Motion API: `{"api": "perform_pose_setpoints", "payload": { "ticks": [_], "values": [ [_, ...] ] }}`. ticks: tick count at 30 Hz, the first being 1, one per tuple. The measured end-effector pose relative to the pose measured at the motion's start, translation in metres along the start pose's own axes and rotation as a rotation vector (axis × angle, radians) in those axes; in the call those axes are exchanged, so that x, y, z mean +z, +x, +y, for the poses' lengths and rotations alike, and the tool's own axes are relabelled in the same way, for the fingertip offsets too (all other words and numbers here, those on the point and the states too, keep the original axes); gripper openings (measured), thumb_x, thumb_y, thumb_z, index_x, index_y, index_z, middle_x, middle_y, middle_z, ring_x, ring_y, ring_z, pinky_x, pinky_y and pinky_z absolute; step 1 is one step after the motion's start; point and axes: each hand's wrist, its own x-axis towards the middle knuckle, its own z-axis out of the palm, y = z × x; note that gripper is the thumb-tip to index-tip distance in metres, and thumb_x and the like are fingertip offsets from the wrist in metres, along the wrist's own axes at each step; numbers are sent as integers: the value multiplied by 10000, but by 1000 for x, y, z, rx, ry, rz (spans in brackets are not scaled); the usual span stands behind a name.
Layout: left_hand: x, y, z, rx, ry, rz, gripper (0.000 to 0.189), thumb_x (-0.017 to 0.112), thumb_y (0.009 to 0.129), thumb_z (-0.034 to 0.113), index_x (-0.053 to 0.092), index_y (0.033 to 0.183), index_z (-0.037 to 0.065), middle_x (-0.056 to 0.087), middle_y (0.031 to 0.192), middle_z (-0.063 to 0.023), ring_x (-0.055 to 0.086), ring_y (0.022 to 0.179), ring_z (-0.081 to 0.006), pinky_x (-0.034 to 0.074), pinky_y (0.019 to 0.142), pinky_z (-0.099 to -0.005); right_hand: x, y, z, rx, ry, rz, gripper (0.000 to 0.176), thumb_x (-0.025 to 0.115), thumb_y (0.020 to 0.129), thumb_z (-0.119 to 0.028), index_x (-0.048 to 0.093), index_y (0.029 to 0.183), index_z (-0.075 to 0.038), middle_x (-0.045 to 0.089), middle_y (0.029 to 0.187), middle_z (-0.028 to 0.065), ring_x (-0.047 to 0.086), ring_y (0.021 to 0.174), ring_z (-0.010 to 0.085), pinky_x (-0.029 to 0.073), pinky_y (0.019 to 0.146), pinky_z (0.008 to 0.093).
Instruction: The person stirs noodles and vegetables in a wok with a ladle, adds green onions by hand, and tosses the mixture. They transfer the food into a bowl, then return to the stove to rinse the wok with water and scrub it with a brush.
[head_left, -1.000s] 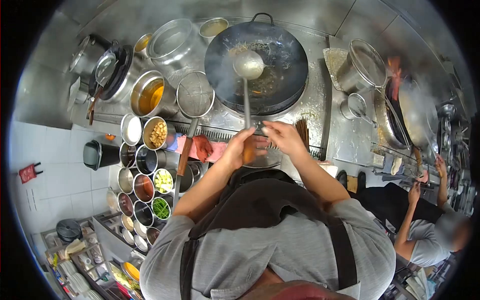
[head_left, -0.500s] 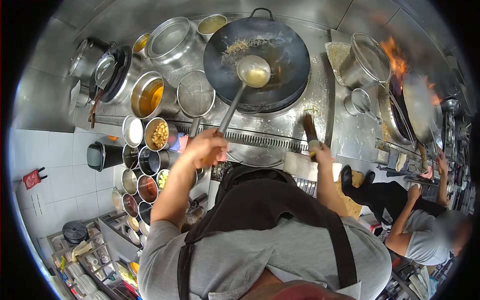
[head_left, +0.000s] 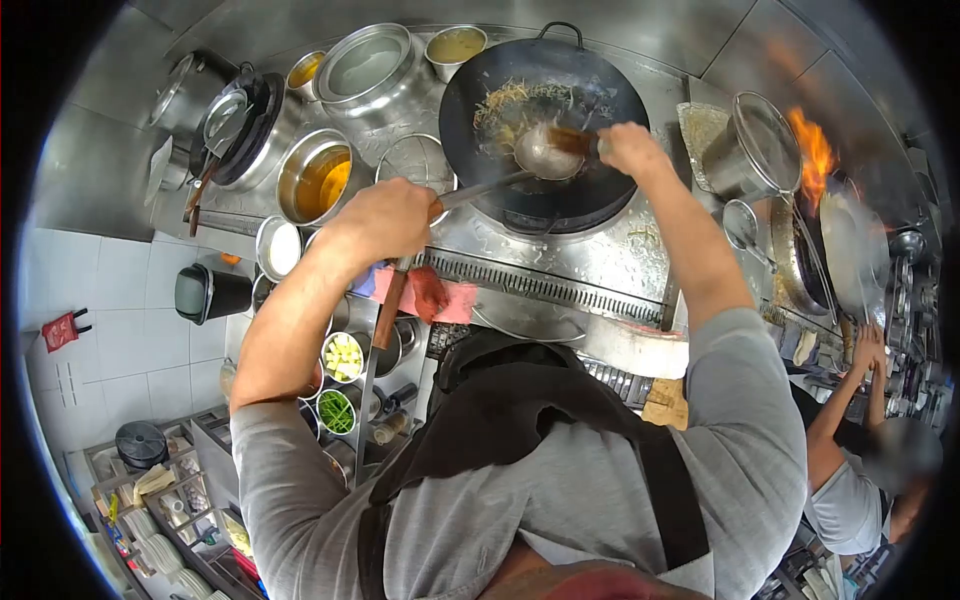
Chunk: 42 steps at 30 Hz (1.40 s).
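A dark wok [head_left: 610, 90] sits on the stove, with pale shredded scraps [head_left: 515, 98] strewn over its far left side. My left hand [head_left: 395, 220] is wrapped round the handle end of a metal ladle [head_left: 485, 188], whose bowl rests low in the wok. In my right hand [head_left: 635, 153] is a brown-bristled brush [head_left: 572, 141], reaching in from the right, its bristles overlapping the ladle's bowl. Under my left hand lies a wire strainer [head_left: 415, 160], its wooden handle [head_left: 392, 310] sticking out over the stove's front edge. Motion blurs the ladle bowl and bristles.
Left of the wok stand a pot of orange liquid [head_left: 322, 187], a large steel pot [head_left: 365, 65] and cups of chopped vegetables [head_left: 343, 357]. A steel pot [head_left: 755, 145] stands right of the wok. Flames [head_left: 812, 150] rise at the far right, where another person [head_left: 850, 490] works.
My right hand has carried the brush from the stove's front up into the wok. The ladle has shifted right and lower in the wok. My view has turned slightly; the other person's hands have come together.
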Motion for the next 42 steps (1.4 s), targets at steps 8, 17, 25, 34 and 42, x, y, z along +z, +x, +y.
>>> {"api": "perform_pose_setpoints", "payload": {
  "ticks": [8, 17, 25, 34, 42],
  "values": [
    [129, -33, -114, -253, -1813, -441, 406, 628, 813, 202, 571, 1175, 26, 558, 605, -55, 496, 405, -107, 354, 324, -233, 36, -19, 4, 92, 221, 214, 488, 718, 740, -290, 615, 1200, -162, 652, 1045, 167, 604, 982, 346, 477, 878, 417],
    [154, -44, -70, -266, -891, 69, 337, 636, 759, 147, 599, 1054, -12, 545, 618, -27, 483, 461, -91, 395, 441, -240, 19, -41, 22, 228, 510, 228, 511, 732, 682, -277, 639, 1175, -175, 643, 1067, 185, 609, 1004, 341, 473, 895, 393],
    [162, -55, -3, -327, -1650, -95, 265, 600, 779, 102, 565, 1009, -26, 507, 614, -26, 395, 352, -91, 314, 322, -228, 12, -99, 47, 457, 858, 286, 561, 730, 681, -318, 625, 1189, -105, 664, 1051, 182, 631, 1009, 298, 474, 895, 347],
    [135, 23, 102, -143, -1434, -71, 264, 604, 866, 134, 568, 1095, 7, 472, 583, 3, 381, 368, -51, 267, 329, -211, 51, -256, 85, 677, 1190, 419, 549, 740, 740, -233, 588, 1221, -15, 679, 889, 156, 637, 620, 185, 507, 554, 295],
    [245, 96, 221, 98, -445, 167, 337, 512, 873, 176, 494, 1136, -34, 624, 817, -286, 617, 787, -468, 498, 694, -522, 101, -382, 78, 851, 1216, 614, 516, 718, 776, -157, 559, 1222, 46, 665, 851, 124, 605, 577, 144, 479, 493, 263]
  ]
}}
